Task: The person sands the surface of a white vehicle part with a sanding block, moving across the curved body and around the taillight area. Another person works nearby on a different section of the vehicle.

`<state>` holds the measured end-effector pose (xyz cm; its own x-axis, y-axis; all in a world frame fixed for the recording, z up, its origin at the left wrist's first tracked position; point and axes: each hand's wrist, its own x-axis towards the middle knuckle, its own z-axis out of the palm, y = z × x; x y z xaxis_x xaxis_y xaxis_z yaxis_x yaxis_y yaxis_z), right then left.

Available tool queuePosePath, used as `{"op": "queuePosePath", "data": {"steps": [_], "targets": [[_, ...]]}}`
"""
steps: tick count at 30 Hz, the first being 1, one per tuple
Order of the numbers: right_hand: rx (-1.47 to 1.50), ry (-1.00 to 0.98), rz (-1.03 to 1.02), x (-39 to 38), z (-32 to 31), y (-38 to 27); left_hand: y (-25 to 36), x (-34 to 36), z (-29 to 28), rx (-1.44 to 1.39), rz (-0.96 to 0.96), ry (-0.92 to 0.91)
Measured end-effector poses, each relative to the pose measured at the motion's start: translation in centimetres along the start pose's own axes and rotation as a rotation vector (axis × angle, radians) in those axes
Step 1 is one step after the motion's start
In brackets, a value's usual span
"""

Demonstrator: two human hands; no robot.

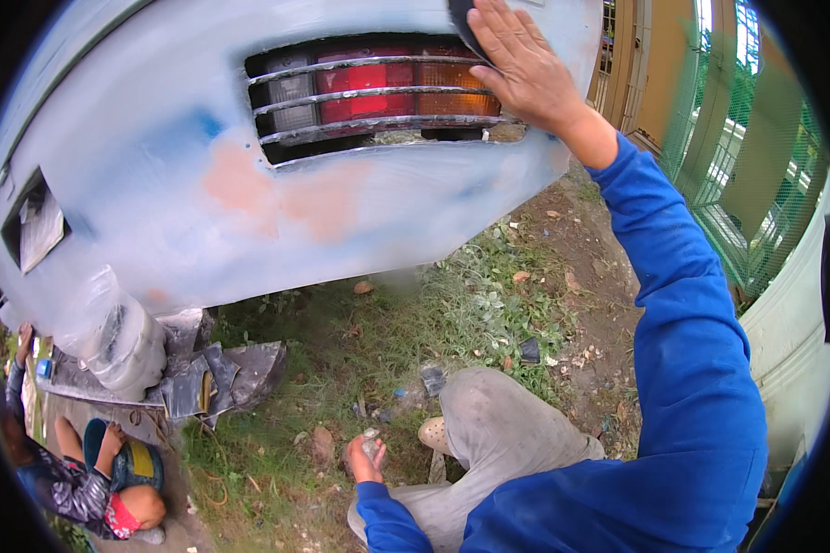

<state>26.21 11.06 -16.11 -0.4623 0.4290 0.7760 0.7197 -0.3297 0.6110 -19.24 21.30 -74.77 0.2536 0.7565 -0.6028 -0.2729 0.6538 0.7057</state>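
Note:
At the top, my right hand (526, 69) lies over a dark piece of sandpaper (468, 28), holding it against the painted vehicle panel (378, 203), just above the tail light's right end. Its fingers are stretched and close together. The tail light (364, 88), with clear, red and orange parts, sits behind metal bars in a cutout. Low down by my knee, my left hand (367, 458) is closed around a small greyish-white lump (372, 445) whose kind I cannot make out. Pale sanded dust, blue streaks and peach filler patches (277, 194) mark the panel.
A cloudy plastic container (124, 341) and dark sandpaper sheets (201, 380) rest on a bumper-like ledge (263, 373) at left. Another person (74, 484) crouches at lower left. Grass and weeds (341, 359) lie below the panel; a green mesh fence (729, 184) stands at right.

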Motion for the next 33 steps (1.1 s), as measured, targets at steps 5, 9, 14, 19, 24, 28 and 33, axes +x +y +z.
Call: {"op": "queuePosePath", "data": {"steps": [5,9,14,19,24,28,33], "targets": [[-0.028,0.044,0.153,-2.7,0.6,-1.1,0.6,-0.1,0.0,-0.395,-0.026,-0.202],[0.12,0.044,-0.114,12.6,4.3,-11.2,1.1,-0.3,0.8,-0.378,-0.06,-0.039],[0.176,-0.037,-0.258,12.1,2.8,-8.3,1.1,1.9,-0.8,-0.365,-0.019,-0.175],[-0.064,-0.036,0.069,-1.3,-1.6,-0.6,2.9,-1.7,1.8,-0.403,-0.003,-0.189],[0.087,0.103,0.272,2.6,-3.6,-3.2,2.6,-0.3,0.7,-0.44,0.071,-0.151],[-0.066,0.064,0.062,2.3,-2.7,-1.7,2.8,-0.4,1.8,-0.532,0.056,-0.152],[0.037,-0.191,0.002,4.5,-2.5,0.9,3.3,-1.3,2.6,-0.493,0.085,-0.19]]}}
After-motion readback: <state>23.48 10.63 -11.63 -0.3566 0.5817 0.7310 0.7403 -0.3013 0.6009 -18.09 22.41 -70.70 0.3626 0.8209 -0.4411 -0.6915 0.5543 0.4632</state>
